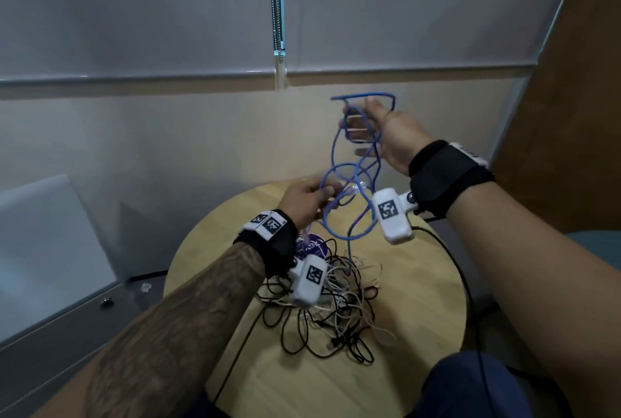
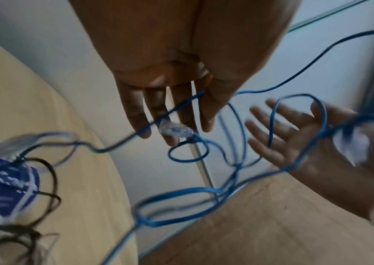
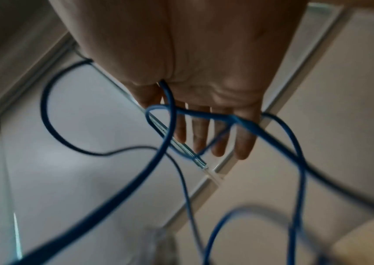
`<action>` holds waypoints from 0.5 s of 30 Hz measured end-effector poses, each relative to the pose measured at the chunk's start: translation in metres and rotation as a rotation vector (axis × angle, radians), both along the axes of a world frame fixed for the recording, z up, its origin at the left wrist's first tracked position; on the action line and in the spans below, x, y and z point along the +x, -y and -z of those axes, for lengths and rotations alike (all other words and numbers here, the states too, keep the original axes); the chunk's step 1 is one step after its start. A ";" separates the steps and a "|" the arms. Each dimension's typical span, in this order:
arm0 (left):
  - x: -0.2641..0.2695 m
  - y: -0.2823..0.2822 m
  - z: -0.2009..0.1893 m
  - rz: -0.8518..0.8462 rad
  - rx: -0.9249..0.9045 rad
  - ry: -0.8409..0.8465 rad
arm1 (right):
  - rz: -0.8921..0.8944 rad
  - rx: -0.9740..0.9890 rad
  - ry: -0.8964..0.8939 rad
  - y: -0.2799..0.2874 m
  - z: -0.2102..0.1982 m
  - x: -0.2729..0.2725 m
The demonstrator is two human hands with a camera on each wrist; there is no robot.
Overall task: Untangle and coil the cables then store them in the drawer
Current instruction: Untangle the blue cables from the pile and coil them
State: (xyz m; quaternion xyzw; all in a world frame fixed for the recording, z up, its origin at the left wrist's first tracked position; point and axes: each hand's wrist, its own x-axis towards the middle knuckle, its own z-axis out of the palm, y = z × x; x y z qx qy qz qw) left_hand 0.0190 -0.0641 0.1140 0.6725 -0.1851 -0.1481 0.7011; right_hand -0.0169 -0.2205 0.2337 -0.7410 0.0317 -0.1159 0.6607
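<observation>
A long blue network cable (image 1: 362, 95) hangs in tangled loops above the round wooden table (image 1: 420, 300). My right hand (image 1: 379, 128) is raised, fingers spread and straight, with loops of the cable (image 3: 170, 100) draped over the thumb and fingers. Lower down, my left hand (image 1: 309, 197) holds another stretch of the cable between thumb and fingers (image 2: 165, 111). The clear plug (image 2: 175, 130) lies at its fingertips. A pile of tangled black and white cables (image 1: 336, 303) sits on the table under my left wrist.
A purple-and-white object (image 1: 311, 244) lies at the pile's far edge. A grey drawer unit (image 1: 50, 317) with a round knob (image 1: 107, 301) stands to the left. A black lead (image 1: 463, 283) runs off the table's right edge. The wall is close behind.
</observation>
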 end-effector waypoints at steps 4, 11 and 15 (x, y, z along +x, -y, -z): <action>0.017 -0.027 0.013 -0.145 0.081 -0.147 | 0.169 -0.312 -0.074 0.017 0.006 -0.001; 0.042 -0.078 0.052 -0.484 0.066 -0.464 | 0.245 -0.417 -0.266 0.042 0.005 -0.005; 0.056 -0.103 0.066 -0.548 0.227 -0.393 | 0.319 -0.587 -0.201 0.052 -0.009 -0.008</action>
